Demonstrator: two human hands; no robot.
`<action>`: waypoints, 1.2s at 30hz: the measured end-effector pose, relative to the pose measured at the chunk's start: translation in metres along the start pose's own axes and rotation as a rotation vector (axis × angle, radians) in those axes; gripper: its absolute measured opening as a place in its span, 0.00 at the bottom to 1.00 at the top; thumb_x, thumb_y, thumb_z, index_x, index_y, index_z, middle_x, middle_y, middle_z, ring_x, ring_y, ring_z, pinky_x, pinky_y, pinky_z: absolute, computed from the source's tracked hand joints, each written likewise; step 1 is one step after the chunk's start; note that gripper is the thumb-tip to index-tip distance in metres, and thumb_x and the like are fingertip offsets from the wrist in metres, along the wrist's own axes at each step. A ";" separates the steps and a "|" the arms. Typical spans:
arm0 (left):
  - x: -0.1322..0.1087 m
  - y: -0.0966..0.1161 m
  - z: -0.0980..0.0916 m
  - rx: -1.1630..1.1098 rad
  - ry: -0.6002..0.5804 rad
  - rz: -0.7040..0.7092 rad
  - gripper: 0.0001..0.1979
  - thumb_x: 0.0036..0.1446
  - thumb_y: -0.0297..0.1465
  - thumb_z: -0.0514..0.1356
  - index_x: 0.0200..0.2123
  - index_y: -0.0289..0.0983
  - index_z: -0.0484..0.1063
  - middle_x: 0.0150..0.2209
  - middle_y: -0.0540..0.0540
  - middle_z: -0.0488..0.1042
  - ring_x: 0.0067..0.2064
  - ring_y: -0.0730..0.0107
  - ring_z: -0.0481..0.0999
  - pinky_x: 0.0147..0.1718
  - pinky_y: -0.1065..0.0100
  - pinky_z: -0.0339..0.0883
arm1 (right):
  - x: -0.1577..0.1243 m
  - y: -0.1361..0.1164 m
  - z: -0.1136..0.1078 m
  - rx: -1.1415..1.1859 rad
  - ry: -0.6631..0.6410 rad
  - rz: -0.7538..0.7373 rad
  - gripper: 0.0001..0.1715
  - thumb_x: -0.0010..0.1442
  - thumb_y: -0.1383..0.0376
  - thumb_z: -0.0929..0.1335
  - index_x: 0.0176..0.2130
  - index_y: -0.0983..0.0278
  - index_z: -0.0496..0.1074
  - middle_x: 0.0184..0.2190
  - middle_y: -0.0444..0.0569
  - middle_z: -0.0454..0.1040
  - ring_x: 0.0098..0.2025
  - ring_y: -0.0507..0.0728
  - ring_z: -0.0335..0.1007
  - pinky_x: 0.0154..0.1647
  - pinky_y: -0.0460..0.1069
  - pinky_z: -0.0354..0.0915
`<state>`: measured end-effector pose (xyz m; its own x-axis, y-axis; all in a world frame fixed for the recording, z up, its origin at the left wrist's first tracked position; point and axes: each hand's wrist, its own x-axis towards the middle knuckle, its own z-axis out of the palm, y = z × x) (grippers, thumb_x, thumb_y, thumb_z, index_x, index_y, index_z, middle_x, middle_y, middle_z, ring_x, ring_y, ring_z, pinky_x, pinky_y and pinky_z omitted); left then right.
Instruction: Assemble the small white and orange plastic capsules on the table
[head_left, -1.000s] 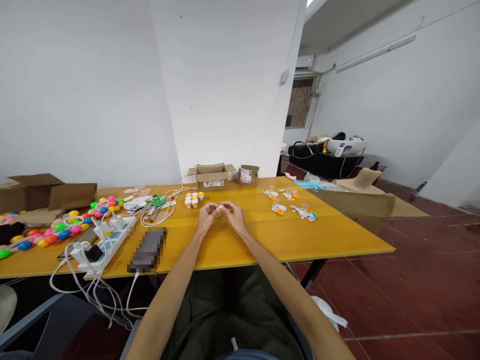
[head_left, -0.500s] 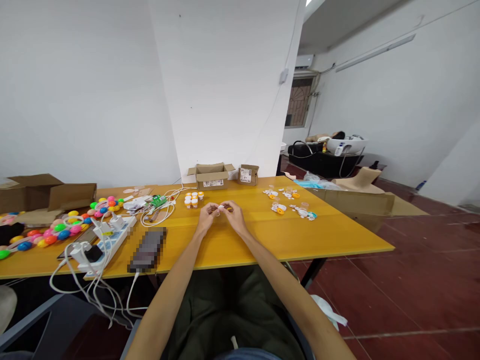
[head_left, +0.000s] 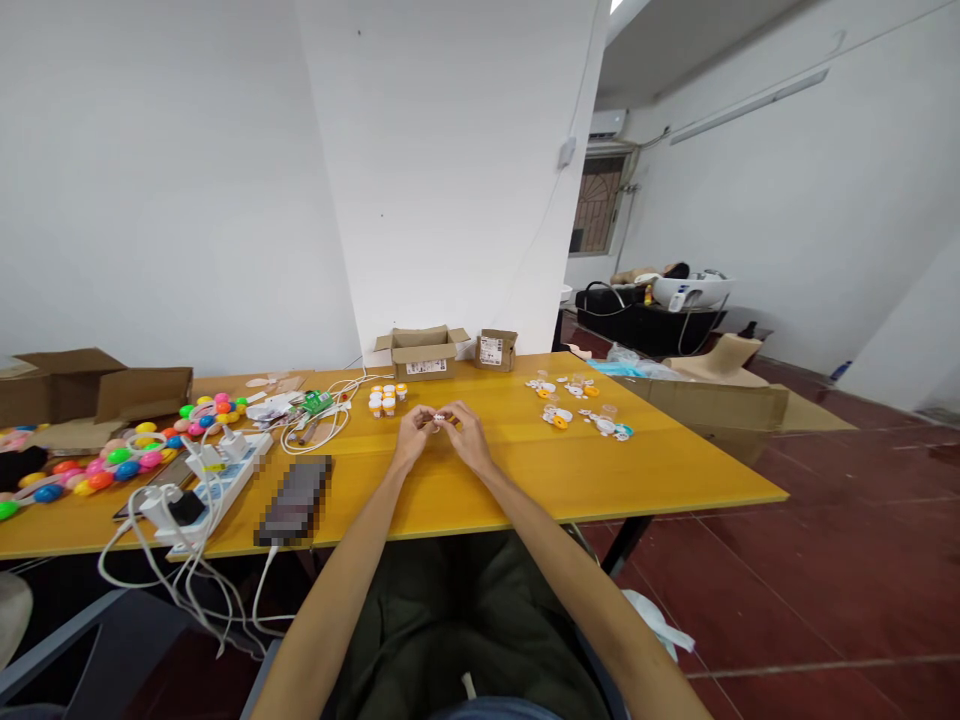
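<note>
My left hand (head_left: pixel 414 436) and my right hand (head_left: pixel 465 434) meet over the middle of the yellow table (head_left: pixel 465 498). Both pinch one small white plastic part (head_left: pixel 439 419) between their fingertips; its exact kind is too small to make out. Just beyond my left hand stands a tight group of small white-and-orange capped containers (head_left: pixel 386 399). Off to the right of my right hand lie loose plastic parts in several small piles, among them an orange ring (head_left: pixel 560 423) and a teal piece (head_left: pixel 622 432).
An open cardboard box (head_left: pixel 427 368) and a smaller box (head_left: pixel 496 350) stand at the back. On the left are a phone (head_left: pixel 295 500), a power strip (head_left: pixel 225 490) with tangled white cables, colourful balls (head_left: pixel 127 467) and another open carton (head_left: pixel 142 390).
My fingers have shifted slightly around the small white part, which shows a little differently between them. The piles, containers and boxes stay where they were.
</note>
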<state>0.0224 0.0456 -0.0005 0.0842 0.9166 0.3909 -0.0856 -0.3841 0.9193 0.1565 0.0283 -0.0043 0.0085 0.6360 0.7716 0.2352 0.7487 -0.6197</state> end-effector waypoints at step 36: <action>-0.013 -0.004 0.011 0.661 -0.334 0.098 0.18 0.45 0.41 0.71 0.35 0.38 0.73 0.29 0.51 0.73 0.33 0.67 0.72 0.35 0.67 0.66 | -0.002 0.050 0.004 0.255 0.317 0.616 0.12 0.42 0.58 0.73 0.23 0.60 0.68 0.21 0.43 0.75 0.28 0.56 0.74 0.30 0.49 0.69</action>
<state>0.0329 0.0338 -0.0084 0.4134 0.8325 0.3689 0.4977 -0.5459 0.6740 0.1645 0.0651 -0.0367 0.3557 0.8996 0.2535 -0.1357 0.3180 -0.9383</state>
